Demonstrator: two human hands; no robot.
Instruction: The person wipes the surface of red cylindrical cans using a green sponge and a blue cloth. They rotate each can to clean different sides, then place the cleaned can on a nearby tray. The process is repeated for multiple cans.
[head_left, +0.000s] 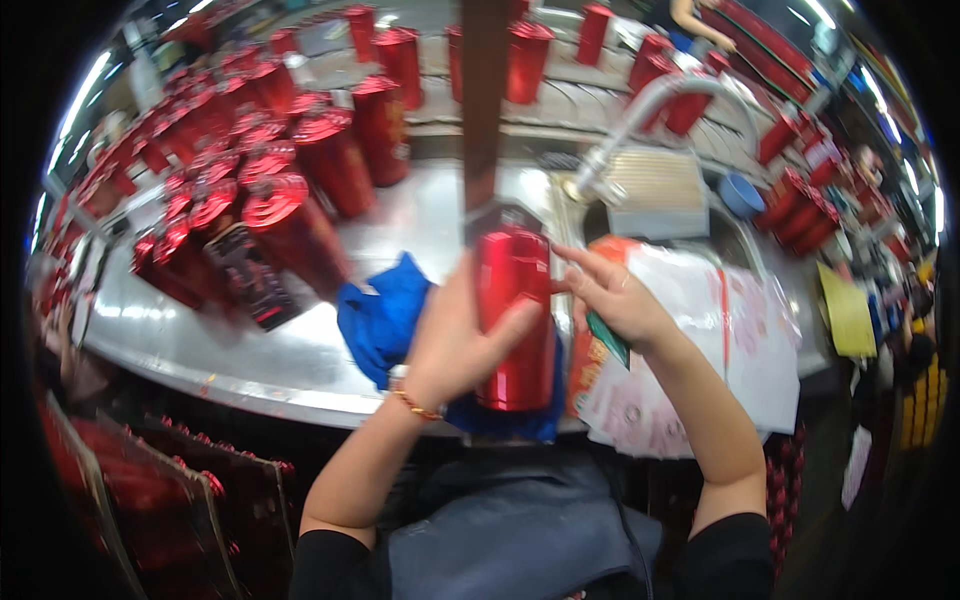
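A shiny red metallic cylinder, probably a flask body, lies in front of me with its near end on a blue cloth. My left hand wraps its left side, thumb across the top. My right hand is at the cylinder's right edge, fingers spread towards its far end; blur hides whether they touch it. A flat green piece, perhaps a plastic scraper, is tucked in the right palm. Beneath the right forearm lie printed white sheets, with an orange printed packet at their left edge.
Several red canisters stand on the steel table at left, beside a dark printed box. Beyond the sheets are a sink with a curved faucet, a ribbed tray and a blue bowl. A brown post rises ahead.
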